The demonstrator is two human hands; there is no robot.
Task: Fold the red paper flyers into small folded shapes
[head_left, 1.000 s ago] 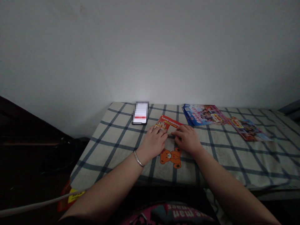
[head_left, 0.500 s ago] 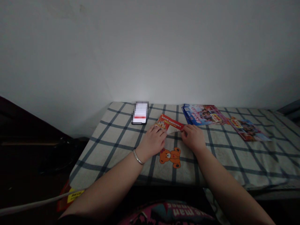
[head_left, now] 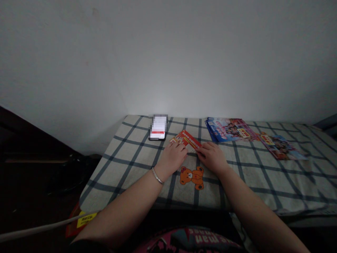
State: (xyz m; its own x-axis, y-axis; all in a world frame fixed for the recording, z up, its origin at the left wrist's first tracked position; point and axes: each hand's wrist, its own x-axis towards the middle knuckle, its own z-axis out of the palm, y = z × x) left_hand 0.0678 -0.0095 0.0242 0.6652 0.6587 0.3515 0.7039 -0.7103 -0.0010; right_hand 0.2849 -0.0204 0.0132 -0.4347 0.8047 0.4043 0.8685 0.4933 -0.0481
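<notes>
A red printed leaflet (head_left: 187,138) lies folded on the checked cloth (head_left: 131,165) in front of me. My left hand (head_left: 172,158), with a silver bangle on the wrist, lies flat on the leaflet's near left part, fingers stretched out. My right hand (head_left: 212,156) presses its fingertips on the leaflet's near right edge, fingers extended and close together. An orange bear print (head_left: 192,176) on the cloth shows between my wrists.
A phone (head_left: 158,128) with a lit screen lies beyond the leaflet near the wall. A stack of blue leaflets (head_left: 229,129) and a single one (head_left: 280,145) lie at the right. Left of the table the floor is dark, with a white cable (head_left: 39,230).
My right hand lifted a corner of the red leaflet, showing its white underside, then brought it over leftward. The leaflet now looks narrower and lies flat under both hands.
</notes>
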